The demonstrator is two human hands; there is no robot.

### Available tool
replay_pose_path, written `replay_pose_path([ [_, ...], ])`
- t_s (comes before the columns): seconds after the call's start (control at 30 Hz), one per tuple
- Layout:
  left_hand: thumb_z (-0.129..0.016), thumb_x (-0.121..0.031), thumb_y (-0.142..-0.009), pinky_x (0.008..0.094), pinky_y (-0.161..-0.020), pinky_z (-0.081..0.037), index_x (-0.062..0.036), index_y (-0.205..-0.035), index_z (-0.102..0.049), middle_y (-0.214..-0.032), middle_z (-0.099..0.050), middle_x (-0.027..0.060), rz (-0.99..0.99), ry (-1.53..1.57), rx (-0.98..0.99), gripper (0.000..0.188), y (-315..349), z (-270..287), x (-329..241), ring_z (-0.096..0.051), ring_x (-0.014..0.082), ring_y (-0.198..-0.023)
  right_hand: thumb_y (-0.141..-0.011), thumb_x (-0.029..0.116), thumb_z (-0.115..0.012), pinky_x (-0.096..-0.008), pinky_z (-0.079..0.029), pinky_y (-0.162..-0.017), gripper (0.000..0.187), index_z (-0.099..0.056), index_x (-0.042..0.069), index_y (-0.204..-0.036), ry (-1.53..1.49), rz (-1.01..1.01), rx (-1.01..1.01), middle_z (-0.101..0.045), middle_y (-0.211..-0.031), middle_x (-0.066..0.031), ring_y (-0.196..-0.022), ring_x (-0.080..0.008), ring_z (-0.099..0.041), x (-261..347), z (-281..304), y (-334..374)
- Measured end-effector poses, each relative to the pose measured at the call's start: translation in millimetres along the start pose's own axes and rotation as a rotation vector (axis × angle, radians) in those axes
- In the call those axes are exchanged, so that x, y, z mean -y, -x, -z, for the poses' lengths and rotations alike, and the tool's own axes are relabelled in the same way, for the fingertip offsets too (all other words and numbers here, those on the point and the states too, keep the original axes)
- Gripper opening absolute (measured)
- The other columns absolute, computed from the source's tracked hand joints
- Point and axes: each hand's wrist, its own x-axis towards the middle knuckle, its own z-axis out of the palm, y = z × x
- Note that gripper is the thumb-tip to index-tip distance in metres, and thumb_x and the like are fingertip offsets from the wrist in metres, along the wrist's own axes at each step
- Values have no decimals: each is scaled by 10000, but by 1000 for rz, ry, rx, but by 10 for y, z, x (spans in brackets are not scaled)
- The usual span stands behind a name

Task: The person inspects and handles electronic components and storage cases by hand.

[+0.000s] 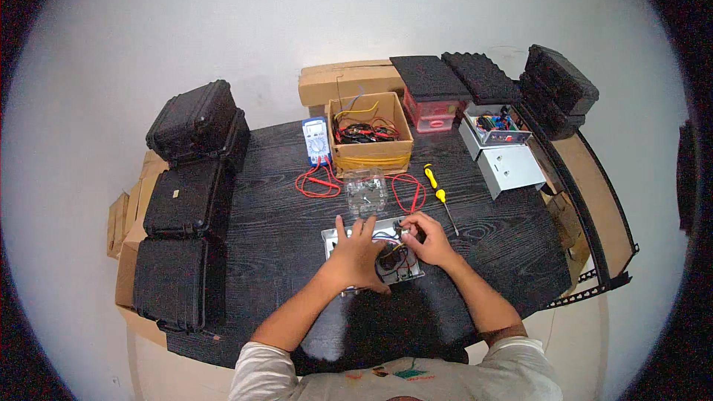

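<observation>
Head view, left fingers wide, right fingers, hold unclear, transparent box beyond case

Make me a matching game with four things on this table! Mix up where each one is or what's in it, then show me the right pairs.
Things
1. blue-and-white handheld multimeter
2. open brown cardboard box
3. long yellow-handled metal screwdriver
4. shallow white metal case

Clues
A. under the left hand and right hand
B. to the right of the clear plastic tray
C. just left of the cardboard box
D. has tangled red and black wires inside

Right pairs
1-C
2-D
3-B
4-A
</observation>
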Motion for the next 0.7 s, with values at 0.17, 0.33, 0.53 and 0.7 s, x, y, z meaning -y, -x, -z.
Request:
replay_pose_path([
  [0.17, -863, -665, -467, 821, -1106, -129, -140, -1269, -729, -1487, -426, 283, -5, 15, 14, 968, -9, 32, 57, -388, 446, -1397, -923, 158, -678, -303, -492, -786, 251, -630, 19, -1127, -74, 4, -305, -608, -1026, -90, -861, -170, -584, -181, -157, 69],
  [0.33, -934, -513, -426, 809, -1113, -136, -154, -1322, -693, -1486, -408, 293, -71, 288, -285, 995, 9, 252, 60, -371, 486, -1400, -1089, 320, -450, -278, -472, -857, 383, -480, 13, -1318, -408, 25, -563, -577, -1079, -78, -903, -115, -541, -344, -213, 137],
  [0.53, -897, -453, -478, 542, -1183, -263, -81, -1400, -638, -1546, -317, 366, -151, 635, -785, 1027, 0, -71, 199, -376, 502, -1397, -985, 551, -557, -432, -461, -1054, 816, -344, -8, -1539, -301, 170, -217, -383, -1562, -233, -1353, -351, -500, -111, -498, 45],
  [0.7, -838, -661, -565, 535, -1190, -264, -27, -1401, -615, -1572, -288, 351, -289, 759, -890, 1072, 35, -549, 372, -385, 477, -1412, -944, 375, -678, -513, -353, -1181, 794, -348, -48, -1529, -26, 392, -121, -412, -1544, -260, -1433, -443, -415, 482, -632, -207],
])
